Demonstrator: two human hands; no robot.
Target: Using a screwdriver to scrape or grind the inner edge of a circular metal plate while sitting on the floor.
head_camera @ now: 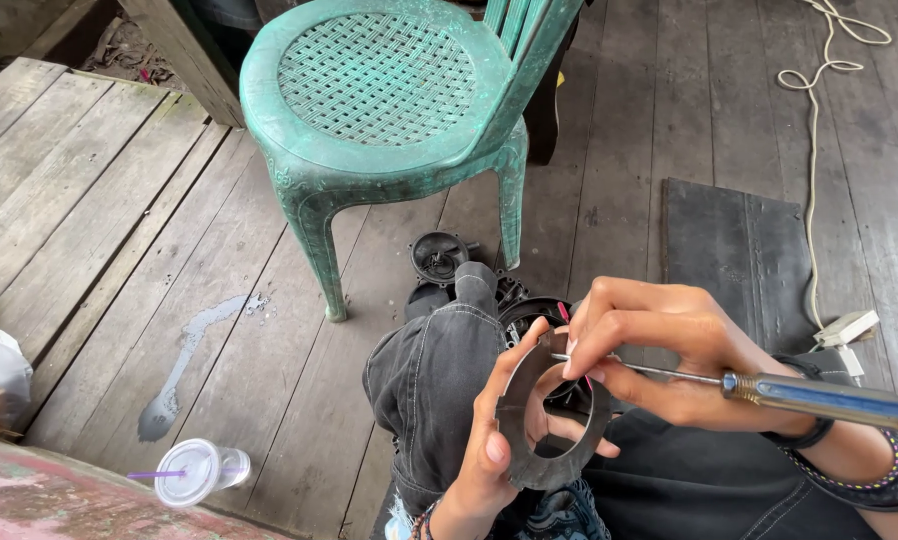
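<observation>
The left hand (489, 440) is closest to the camera. Its fingers are curled around a flat dark metal ring (554, 412) with a big round hole, and they hold it up on its edge, over the person's lap.

The right hand (659, 355) is just above and to the right of the ring. It is closed around a screwdriver (769, 390) with a blue and yellow handle. The screwdriver lies almost flat, with its long side running right to left. Its thin tip points left and meets the top edge of the ring, close to the right hand's fingertips. So both hands are at the ring.

Past the hands, black round parts (439, 255) sit on the wooden floor (99, 190). Farther off stands a green plastic chair (379, 90). A white cord (814, 150) runs far off to the right.
</observation>
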